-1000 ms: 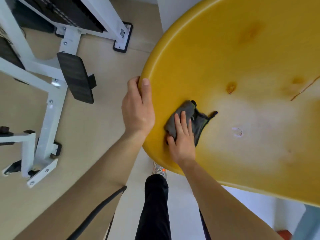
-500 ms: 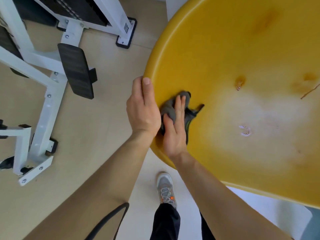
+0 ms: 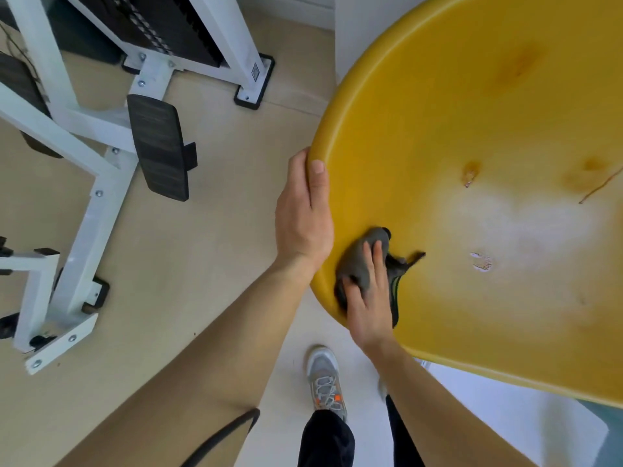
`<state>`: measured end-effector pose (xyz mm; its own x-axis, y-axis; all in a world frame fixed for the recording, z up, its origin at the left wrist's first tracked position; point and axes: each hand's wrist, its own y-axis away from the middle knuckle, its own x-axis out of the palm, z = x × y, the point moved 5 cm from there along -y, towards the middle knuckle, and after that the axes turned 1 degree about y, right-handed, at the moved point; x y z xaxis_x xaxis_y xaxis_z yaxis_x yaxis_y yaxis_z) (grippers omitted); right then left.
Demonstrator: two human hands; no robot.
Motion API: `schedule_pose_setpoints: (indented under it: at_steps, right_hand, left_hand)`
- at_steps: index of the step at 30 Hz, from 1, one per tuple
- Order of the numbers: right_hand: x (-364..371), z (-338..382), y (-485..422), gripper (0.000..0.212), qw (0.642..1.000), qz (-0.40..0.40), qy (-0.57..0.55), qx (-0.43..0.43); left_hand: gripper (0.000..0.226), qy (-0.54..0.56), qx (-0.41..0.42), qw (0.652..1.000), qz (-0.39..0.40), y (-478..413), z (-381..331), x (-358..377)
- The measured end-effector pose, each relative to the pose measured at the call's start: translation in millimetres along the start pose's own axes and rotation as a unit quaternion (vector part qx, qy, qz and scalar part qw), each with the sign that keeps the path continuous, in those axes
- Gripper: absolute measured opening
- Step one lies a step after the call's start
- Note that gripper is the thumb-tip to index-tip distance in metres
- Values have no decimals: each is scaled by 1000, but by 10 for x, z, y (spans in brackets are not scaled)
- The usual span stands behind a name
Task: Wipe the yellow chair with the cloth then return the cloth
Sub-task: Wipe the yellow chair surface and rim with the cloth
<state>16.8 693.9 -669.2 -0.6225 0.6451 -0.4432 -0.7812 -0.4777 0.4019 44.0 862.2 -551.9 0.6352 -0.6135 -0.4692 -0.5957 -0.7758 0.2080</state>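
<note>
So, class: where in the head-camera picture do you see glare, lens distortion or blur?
Head view: a pale glare patch washes the glossy yellow plastic chair beside the crumpled grey cloth; the wide lens bows the white metal frame; the right hand looks slightly soft.

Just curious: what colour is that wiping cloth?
Dark grey cloth, with a thin green edge; seen in the head view.
</note>
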Motion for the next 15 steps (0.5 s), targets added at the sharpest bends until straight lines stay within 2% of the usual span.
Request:
schedule_pose_setpoints:
  at_steps: [2,3,5,7,10,12,13,15]
  right_hand:
    - [-30,296,-287,77,996,-3,-86,36]
    - [-82,596,-500,77,989,-11,-142,24]
    - [-253,1211,-869,73,974,-46,-218,-30]
    - [-334,1461,-1013,67,968,-66,-226,-82]
    - [-168,922,-686,66,988,-38,-88,-119]
    - [-48,240,-270,67,997,-10,5,-71]
    - [-35,-72,-65,68,998,2,46,-40]
    - [-96,-489,187,69,993,20,114,-2]
  left_hand:
    - [42,-38,30,998,-26,22,-22,24]
    - [44,-54,38,997,-44,29,-19,30]
    - [46,-51,49,996,-60,25,4,32]
    - [46,-45,59,996,-55,17,11,30]
    - [49,-70,51,996,-39,25,25,30]
    - [53,-117,56,991,-40,41,-16,25]
    - [54,-183,78,978,-56,64,-49,15]
    - [58,-327,179,926,-59,189,-189,83]
